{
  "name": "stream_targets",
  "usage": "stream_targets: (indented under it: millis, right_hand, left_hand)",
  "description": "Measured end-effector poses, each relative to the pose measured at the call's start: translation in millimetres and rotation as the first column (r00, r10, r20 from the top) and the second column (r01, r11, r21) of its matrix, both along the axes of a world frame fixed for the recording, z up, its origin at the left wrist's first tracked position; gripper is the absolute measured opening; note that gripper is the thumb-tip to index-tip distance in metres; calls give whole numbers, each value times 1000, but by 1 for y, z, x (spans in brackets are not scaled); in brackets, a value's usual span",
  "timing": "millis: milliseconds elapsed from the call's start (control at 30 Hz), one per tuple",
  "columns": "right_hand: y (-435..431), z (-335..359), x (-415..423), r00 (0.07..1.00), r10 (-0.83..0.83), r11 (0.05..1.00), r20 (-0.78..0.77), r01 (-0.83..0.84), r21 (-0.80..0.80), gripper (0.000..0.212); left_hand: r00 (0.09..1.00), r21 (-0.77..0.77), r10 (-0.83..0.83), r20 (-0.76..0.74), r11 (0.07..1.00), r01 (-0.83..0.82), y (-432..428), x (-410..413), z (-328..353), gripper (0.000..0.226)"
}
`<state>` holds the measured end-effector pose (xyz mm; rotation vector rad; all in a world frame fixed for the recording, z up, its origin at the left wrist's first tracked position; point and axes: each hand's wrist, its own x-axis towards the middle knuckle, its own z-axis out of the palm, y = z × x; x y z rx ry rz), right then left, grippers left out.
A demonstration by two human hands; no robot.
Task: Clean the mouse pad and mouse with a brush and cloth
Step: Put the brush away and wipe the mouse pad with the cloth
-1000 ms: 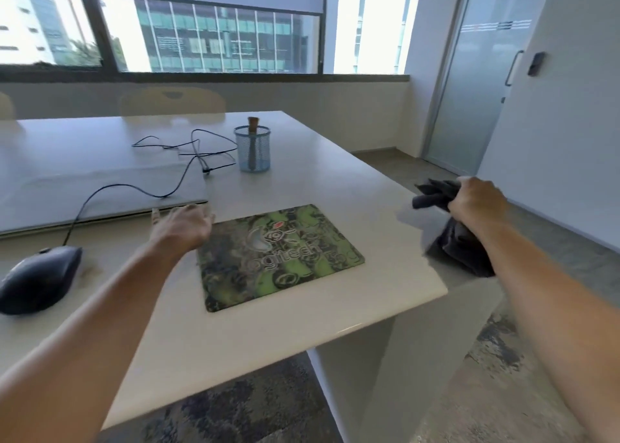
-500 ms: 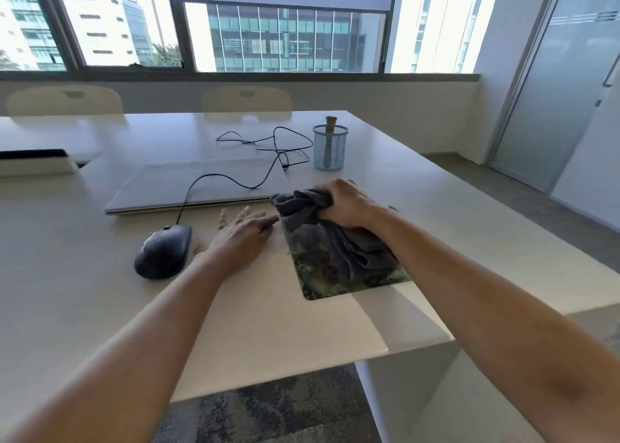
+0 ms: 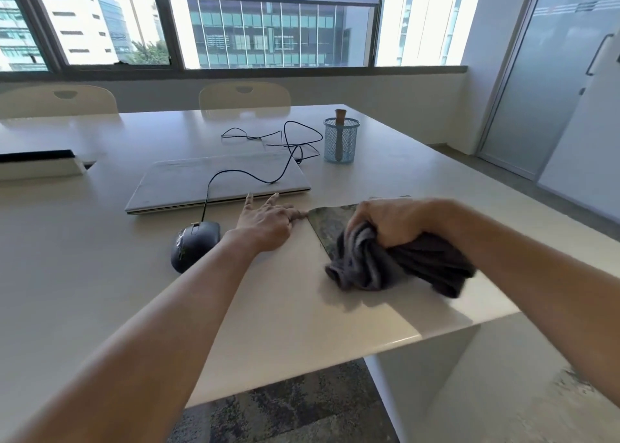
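A green patterned mouse pad [image 3: 327, 225] lies near the table's right front edge, mostly covered. My right hand [image 3: 385, 219] is shut on a bunched dark grey cloth [image 3: 396, 268] that rests on the pad's near part. My left hand [image 3: 266, 221] lies flat on the table with fingers spread, its fingertips touching the pad's left corner. A black wired mouse [image 3: 194, 244] sits just left of my left wrist. A wooden-handled brush [image 3: 340, 134] stands in a blue mesh cup [image 3: 341, 142] at the back.
A closed silver laptop [image 3: 218, 181] lies behind the mouse, with the mouse's black cable [image 3: 281, 150] looping over it. The white table [image 3: 100, 275] ends close on the right and front. Two chairs [image 3: 244, 95] stand at the far side; a glass door is at right.
My right hand has dragged the cloth from the pad's far left corner toward me and to the right. My left hand stays at the pad's left edge. The head camera has shifted.
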<state>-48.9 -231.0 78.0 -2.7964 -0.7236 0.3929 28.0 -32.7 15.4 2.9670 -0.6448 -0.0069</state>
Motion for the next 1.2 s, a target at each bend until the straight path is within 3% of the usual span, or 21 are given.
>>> stream_targets:
  millis: [67, 200, 300, 467, 567, 700, 800, 933, 1000, 1100, 1200]
  right_hand:
    - [0, 12, 0, 999, -29, 997, -25, 27, -72, 44]
    - [26, 0, 13, 972, -132, 980, 194, 99, 172, 24]
    - [40, -21, 19, 957, -147, 982, 252, 111, 151, 25]
    - [17, -20, -3, 995, -84, 981, 61, 71, 178, 45]
    - [0, -16, -18, 999, -23, 995, -29, 26, 100, 55]
    - [-14, -2, -27, 977, -15, 999, -211, 5, -48, 41]
    - [-17, 5, -25, 981, -26, 998, -195, 37, 50, 35]
    - [-10, 13, -15, 967, -134, 901, -218, 210, 380, 12]
    - [3, 17, -5, 952, -188, 807, -240, 289, 515, 24]
    - [33, 17, 10, 945, -265, 687, -190, 324, 651, 29]
    - [62, 9, 21, 929, -325, 631, -176, 351, 692, 30]
  left_hand:
    - [1000, -4, -10, -1, 1000, 10, 0, 0, 1, 41]
    - [999, 68, -50, 7, 996, 49, 3, -2, 5, 42]
    - [998, 104, -58, 20, 993, 56, 4, 0, 4, 43]
    - [998, 47, -26, 55, 999, 23, -2, 1, 2, 48]
    - [997, 40, -7, 78, 999, 4, -4, 0, 1, 50]
    - [997, 56, 23, 76, 998, -28, -5, -5, 3, 54]
    - [995, 61, 51, 84, 997, -56, -1, -13, 7, 51]
    - [971, -136, 135, 197, 985, -109, 17, -27, 11, 41]
    - [944, -278, 227, 238, 947, -158, 36, -34, 19, 40]
    - [923, -491, 347, 166, 841, -228, 79, -45, 27, 47]
    - [930, -655, 367, 7, 705, -273, 125, -62, 24, 73]
